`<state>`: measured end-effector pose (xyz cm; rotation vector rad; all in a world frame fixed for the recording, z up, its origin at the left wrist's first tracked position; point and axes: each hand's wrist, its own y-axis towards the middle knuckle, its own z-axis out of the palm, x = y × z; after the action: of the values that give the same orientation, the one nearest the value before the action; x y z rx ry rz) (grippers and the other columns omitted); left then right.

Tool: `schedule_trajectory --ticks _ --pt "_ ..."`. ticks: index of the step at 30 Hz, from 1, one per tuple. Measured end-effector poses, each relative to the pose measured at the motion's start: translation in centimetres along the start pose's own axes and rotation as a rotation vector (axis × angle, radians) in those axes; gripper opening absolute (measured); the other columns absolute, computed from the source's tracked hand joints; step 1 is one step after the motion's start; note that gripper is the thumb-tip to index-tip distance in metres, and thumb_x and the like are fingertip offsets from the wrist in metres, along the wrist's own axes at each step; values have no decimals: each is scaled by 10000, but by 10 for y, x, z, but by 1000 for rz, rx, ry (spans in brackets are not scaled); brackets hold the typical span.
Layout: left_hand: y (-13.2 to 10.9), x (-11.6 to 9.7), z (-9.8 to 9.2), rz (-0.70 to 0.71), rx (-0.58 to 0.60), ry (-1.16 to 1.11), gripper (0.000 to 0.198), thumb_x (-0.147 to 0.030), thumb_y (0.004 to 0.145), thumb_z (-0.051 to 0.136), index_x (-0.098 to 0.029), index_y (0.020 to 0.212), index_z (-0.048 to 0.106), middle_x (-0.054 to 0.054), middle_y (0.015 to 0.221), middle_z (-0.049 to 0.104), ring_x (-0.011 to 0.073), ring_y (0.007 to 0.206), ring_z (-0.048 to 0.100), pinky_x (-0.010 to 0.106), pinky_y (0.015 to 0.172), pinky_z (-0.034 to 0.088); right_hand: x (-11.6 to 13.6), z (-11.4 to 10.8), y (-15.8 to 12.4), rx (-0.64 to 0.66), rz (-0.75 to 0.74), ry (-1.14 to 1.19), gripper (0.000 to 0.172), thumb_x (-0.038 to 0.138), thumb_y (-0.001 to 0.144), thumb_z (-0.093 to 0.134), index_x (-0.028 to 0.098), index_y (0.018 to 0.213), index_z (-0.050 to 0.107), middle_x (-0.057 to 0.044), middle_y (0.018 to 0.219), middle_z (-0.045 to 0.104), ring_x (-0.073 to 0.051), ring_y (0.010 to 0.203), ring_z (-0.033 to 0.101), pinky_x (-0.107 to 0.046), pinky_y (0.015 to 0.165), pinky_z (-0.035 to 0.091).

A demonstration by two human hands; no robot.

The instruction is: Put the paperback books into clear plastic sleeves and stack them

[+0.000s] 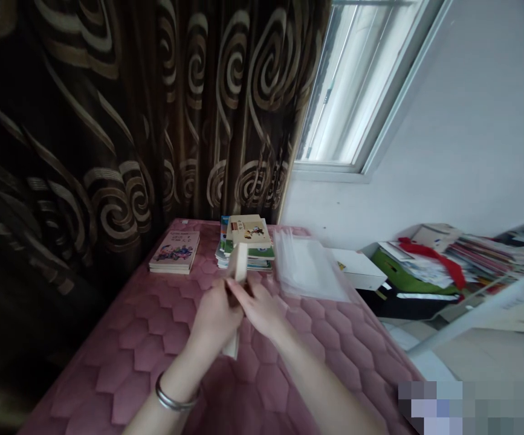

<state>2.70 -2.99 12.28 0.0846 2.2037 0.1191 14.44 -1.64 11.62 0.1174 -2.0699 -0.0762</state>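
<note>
Both my hands grip one book (240,260), held upright on edge above the pink quilted surface, its pale page edges facing me. My left hand (214,311), with a silver bangle on the wrist, wraps round it from the left. From the right, my right hand (262,305) closes on it, the two hands touching. The cover is hidden by the angle and my fingers. Beyond the hands lies a stack of books (250,232), a cream-covered one on top. Further left is a smaller pile of books (175,249) with a pink illustrated cover.
Clear plastic sheets or sleeves (309,266) lie right of the stack. A white box (356,269) and a green container of papers (388,269) with a red strap stand beyond the right edge. A dark patterned curtain (198,109) hangs behind, beside a window (347,84).
</note>
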Motion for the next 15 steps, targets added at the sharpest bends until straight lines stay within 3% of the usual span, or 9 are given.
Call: schedule_trajectory --ticks 3,6,7,9,10,12,15 --pt "-11 -12 8 200 19 156 372 -173 751 576 -132 1119 542 166 1081 664 302 1069 605 394 909 457 -11 -1 9 -59 66 426 394 531 756 591 181 930 637 -65 967 726 -245 978 655 -331 843 495" --pt "-4 7 12 265 60 17 420 -243 816 537 -140 1221 495 153 1197 631 261 1132 583 396 988 427 -38 -4 13 -104 115 653 399 468 678 663 170 942 642 -70 1010 724 -247 985 652 -345 868 493" --pt "3 19 11 228 49 -45 397 -261 837 521 -154 1219 498 144 1213 627 247 1143 583 396 999 422 -47 -5 12 -105 131 694 415 447 656 683 171 963 643 -71 1021 725 -249 981 653 -352 871 494" --pt "21 45 7 84 -129 -84 350 -295 870 490 -157 1189 529 142 1237 616 246 1190 552 420 1029 393 -61 -9 11 -86 163 769 434 419 636 699 174 990 641 -70 1004 732 -249 954 665 -366 864 504" --pt "29 58 5 2 -163 -111 342 -315 877 486 -144 1166 551 155 1245 612 253 1205 541 427 1037 383 -67 -11 10 -73 182 798 426 411 637 696 173 986 640 -70 979 738 -250 930 673 -373 853 512" --pt "43 78 3 -130 -56 -253 351 -394 893 468 -136 1085 608 152 1205 646 249 1185 562 397 1012 407 -76 -12 9 -55 222 826 395 408 656 671 170 970 637 -75 938 745 -252 899 686 -385 835 524" --pt "52 92 10 -152 73 -388 469 -527 882 457 -123 1026 650 130 1094 710 231 1063 639 341 910 482 -89 -10 16 -39 262 783 373 418 707 612 157 973 636 -94 931 745 -257 889 694 -395 818 533"
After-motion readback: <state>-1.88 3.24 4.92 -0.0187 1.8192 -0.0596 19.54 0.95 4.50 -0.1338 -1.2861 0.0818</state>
